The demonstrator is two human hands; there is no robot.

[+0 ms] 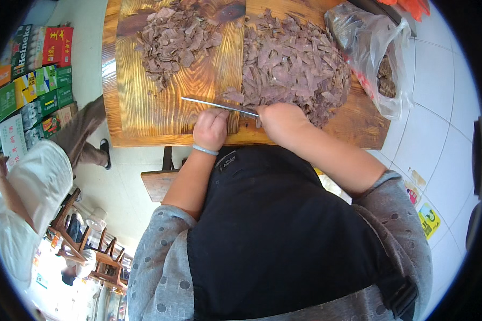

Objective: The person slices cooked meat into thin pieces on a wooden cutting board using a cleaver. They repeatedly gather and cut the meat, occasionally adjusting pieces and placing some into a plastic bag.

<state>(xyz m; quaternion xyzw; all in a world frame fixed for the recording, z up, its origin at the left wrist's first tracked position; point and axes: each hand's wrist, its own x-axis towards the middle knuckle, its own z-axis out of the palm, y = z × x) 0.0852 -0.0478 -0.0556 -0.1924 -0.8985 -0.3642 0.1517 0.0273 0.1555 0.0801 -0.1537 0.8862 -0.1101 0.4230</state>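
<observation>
My right hand is closed round the handle end of a long thin-bladed knife, whose blade points left across a wooden board. Just below the blade, the fingers of my left hand are bent down at the board's near edge; whether they hold a piece cannot be told. A bracelet is on that wrist. Thin brown slices, apparently cooked meat, form a large pile beyond my right hand and a smaller pile at the upper left. A few slices lie beside the blade.
On the table's right edge sits a clear plastic bag with brown chunks in it. A wooden stool is under the near edge. At the left, a person in a white top stands near stacked drink cartons. Another person is farther back.
</observation>
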